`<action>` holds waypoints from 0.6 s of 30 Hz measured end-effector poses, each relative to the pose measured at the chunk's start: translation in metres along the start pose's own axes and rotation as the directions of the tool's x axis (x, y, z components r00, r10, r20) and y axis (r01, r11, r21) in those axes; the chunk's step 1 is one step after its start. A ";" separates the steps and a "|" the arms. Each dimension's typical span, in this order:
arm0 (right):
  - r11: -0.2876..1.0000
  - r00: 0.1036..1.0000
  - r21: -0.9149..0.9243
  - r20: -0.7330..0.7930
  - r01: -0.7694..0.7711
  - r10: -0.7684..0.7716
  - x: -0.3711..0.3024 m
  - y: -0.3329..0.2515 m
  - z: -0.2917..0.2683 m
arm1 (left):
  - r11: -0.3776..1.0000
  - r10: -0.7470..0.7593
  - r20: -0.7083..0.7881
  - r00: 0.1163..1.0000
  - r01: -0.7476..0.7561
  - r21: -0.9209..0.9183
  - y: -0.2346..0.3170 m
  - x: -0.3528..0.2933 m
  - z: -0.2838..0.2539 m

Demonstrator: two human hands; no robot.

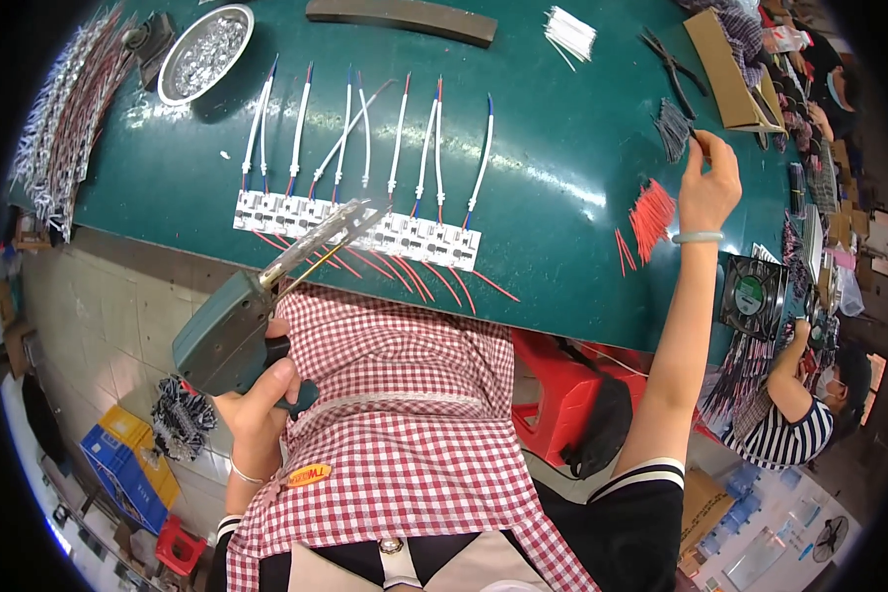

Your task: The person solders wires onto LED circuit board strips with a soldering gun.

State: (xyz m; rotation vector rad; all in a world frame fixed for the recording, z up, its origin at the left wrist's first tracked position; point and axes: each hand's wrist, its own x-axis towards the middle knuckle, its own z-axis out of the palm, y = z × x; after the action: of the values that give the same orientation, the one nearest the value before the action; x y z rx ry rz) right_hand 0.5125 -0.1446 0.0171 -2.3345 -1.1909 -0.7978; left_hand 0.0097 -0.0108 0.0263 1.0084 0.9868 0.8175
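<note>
My left hand is wrapped round the handle of a dark green soldering gun. Its long metal tip and a thin solder feed reach over a row of small white circuit boards at the table's near edge. White-sleeved leads stick out from the far side of the boards, and red wires from the near side. At the right, my right hand has its fingertips pinched together at the edge of a pile of short black wires. Whatever lies between those fingertips is too small to make out.
A pile of short red wires lies nearer than the black ones. Pliers, a cardboard box, white pieces, a dark bar, a metal bowl and bundled wires surround the work. A co-worker sits at right.
</note>
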 end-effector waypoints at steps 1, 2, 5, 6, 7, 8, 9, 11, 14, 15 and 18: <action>1.000 1.000 0.006 0.006 0.000 0.000 -0.004 -0.013 -0.007 | 1.000 -0.003 -0.007 1.000 0.003 0.004 0.000 -0.001 0.000; 0.988 1.000 0.152 0.011 0.005 -0.007 -0.010 -0.031 -0.016 | 1.000 -0.020 0.018 1.000 0.020 0.011 -0.001 -0.002 0.000; 0.898 0.994 0.439 0.111 -0.035 -0.015 -0.040 -0.091 -0.047 | 0.998 -0.056 0.064 0.996 0.054 0.033 -0.002 -0.007 0.000; 0.871 0.988 0.492 0.135 -0.003 -0.073 -0.052 -0.110 -0.056 | 0.996 -0.072 0.087 0.994 0.068 0.050 -0.001 -0.009 0.000; 0.838 0.979 0.545 0.152 0.029 -0.133 -0.065 -0.127 -0.063 | 0.996 -0.072 0.084 0.994 0.068 0.051 -0.004 -0.011 -0.004; 0.819 0.972 0.574 0.189 0.004 -0.137 -0.078 -0.144 -0.068 | 0.988 -0.078 0.128 0.989 0.060 0.145 -0.007 -0.015 -0.010; 0.800 0.964 0.600 0.224 -0.022 -0.142 -0.089 -0.159 -0.071 | 0.971 -0.089 0.171 0.981 0.047 0.235 -0.010 -0.017 -0.014; 0.770 0.951 0.638 0.229 0.015 -0.208 -0.107 -0.177 -0.070 | 0.980 -0.091 0.170 0.981 0.057 0.192 -0.011 -0.021 -0.005; 0.780 0.954 0.625 0.219 0.023 -0.203 -0.125 -0.191 -0.064 | 0.885 -0.025 0.318 0.948 -0.127 0.448 -0.002 -0.023 0.003; 0.779 0.954 0.627 0.219 0.021 -0.202 -0.126 -0.191 -0.063 | 0.884 -0.026 0.318 0.948 -0.126 0.450 -0.003 -0.021 0.003; 0.805 0.959 0.590 0.188 0.061 -0.211 -0.128 -0.194 -0.062 | 0.628 0.189 0.555 0.810 -0.534 0.566 -0.005 -0.009 0.010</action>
State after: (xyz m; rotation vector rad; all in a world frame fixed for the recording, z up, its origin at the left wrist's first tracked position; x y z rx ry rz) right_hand 0.2725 -0.1492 -0.0012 -1.8751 -1.4704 -0.1313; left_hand 0.0164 -0.0235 0.0264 2.0419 0.6739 0.4724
